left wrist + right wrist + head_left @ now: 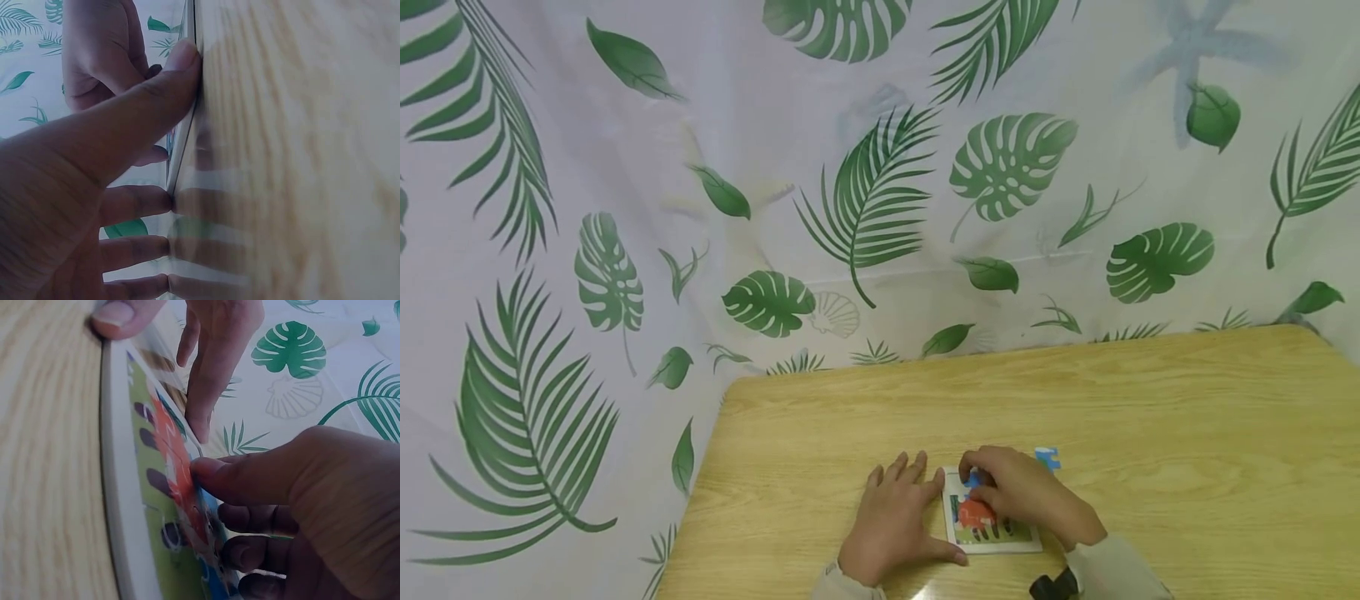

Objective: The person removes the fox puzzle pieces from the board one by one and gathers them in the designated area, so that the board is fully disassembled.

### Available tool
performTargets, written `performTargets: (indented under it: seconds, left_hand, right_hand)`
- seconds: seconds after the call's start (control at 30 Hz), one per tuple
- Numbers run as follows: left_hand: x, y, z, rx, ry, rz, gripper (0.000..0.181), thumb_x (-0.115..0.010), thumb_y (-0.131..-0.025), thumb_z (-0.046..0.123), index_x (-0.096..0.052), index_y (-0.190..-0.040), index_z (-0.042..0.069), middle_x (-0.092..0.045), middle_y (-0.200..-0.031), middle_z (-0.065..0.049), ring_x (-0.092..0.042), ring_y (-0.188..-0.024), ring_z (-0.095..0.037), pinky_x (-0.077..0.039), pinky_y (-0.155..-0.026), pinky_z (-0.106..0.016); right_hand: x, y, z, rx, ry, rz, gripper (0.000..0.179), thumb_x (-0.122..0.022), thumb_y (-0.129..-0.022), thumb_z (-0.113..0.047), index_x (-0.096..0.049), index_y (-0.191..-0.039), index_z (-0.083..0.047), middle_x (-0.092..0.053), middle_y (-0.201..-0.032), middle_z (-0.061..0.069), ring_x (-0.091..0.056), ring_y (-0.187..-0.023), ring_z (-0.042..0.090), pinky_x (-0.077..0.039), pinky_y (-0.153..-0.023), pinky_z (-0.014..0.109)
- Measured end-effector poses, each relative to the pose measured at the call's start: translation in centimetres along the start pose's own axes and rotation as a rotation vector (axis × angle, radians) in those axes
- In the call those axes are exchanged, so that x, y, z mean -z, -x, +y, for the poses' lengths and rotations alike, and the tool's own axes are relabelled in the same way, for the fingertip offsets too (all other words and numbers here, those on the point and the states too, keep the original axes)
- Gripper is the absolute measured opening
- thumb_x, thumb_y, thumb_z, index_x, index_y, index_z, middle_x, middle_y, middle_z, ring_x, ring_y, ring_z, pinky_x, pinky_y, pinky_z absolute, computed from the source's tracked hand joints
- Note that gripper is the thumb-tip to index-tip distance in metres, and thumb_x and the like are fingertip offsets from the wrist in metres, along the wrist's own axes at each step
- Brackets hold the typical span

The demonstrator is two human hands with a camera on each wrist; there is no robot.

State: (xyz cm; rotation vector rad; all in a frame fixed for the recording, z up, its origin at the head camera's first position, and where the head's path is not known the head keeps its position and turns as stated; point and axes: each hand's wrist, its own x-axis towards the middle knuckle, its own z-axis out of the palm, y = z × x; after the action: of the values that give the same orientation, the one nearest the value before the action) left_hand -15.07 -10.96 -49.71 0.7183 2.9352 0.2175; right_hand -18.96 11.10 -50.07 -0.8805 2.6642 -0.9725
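The puzzle board (1000,548) lies on the desk (812,425), well in from its left edge; the left hand (895,517), fingers extended, braces it. The right hand (1021,490) bends over the board, its grip unclear, apparently seating a piece; next, the loose blue piece (1047,458) beyond the board's far right corner likely calls for lifting.

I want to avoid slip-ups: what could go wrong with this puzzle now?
The right hand might brush away the loose blue piece lying beside it. The puzzle could slide if the left hand, touching its white frame, eases off. The right hand, close over the red picture area, might also nudge pieces there.
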Motion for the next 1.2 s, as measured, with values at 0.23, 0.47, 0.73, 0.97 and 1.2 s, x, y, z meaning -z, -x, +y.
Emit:
performTargets:
  seconds: [0.23, 0.47, 0.73, 0.97, 1.2]
  left_hand:
    - [0.20, 0.08, 0.06, 0.004, 0.017, -0.002, 0.104, -0.076, -0.068, 0.081, -0.056, -0.152, 0.023, -0.043, -0.161, -0.012, -0.039, -0.147, -0.037, -0.037, -0.112, -0.063]
    - [0.20, -0.01, 0.05, 0.001, 0.004, -0.001, 0.105, -0.075, -0.068, 0.082, -0.056, -0.152, 0.023, -0.043, -0.161, -0.012, -0.040, -0.146, -0.037, -0.038, -0.111, -0.063]
    - [-0.01, -0.08, -0.04, 0.005, 0.004, -0.011, 0.106, -0.074, -0.067, 0.083, -0.055, -0.153, 0.024, -0.042, -0.162, -0.011, -0.039, -0.147, -0.037, -0.038, -0.111, -0.063]
    - [0.00, -0.03, -0.01, 0.002, 0.008, -0.005, 0.105, -0.074, -0.068, 0.083, -0.055, -0.152, 0.024, -0.042, -0.161, -0.011, -0.039, -0.147, -0.037, -0.038, -0.111, -0.062]
    - [0.03, -0.02, 0.02, 0.003, 0.006, -0.004, 0.105, -0.074, -0.068, 0.083, -0.055, -0.152, 0.023, -0.043, -0.161, -0.012, -0.040, -0.146, -0.037, -0.038, -0.111, -0.062]
  right_hand:
    - [-0.39, -0.17, -0.15, 0.007, -0.014, 0.010, 0.015, -0.074, -0.094, -0.005, -0.062, -0.100, -0.011, -0.049, -0.081, -0.006, -0.045, -0.068, 0.008, -0.041, -0.058, 0.026]
    - [-0.46, -0.09, -0.21, -0.006, 0.004, 0.054, 0.015, -0.075, -0.094, -0.007, -0.062, -0.099, -0.015, -0.048, -0.093, -0.002, -0.046, -0.071, 0.010, -0.042, -0.060, 0.025]
    - [-0.75, -0.09, -0.10, 0.010, 0.017, 0.088, 0.019, -0.075, -0.094, -0.006, -0.060, -0.097, -0.016, -0.046, -0.100, -0.001, -0.047, -0.072, 0.010, -0.043, -0.060, 0.025]
    - [-0.72, -0.11, -0.03, 0.012, 0.011, 0.074, 0.019, -0.073, -0.095, -0.005, -0.058, -0.102, -0.014, -0.051, -0.097, -0.003, -0.049, -0.074, 0.009, -0.046, -0.064, 0.026]
    - [-0.64, -0.11, 0.20, -0.003, 0.004, 0.082, 0.020, -0.075, -0.094, -0.008, -0.063, -0.110, -0.010, -0.056, -0.103, -0.002, -0.059, -0.090, 0.013, -0.055, -0.078, 0.036]
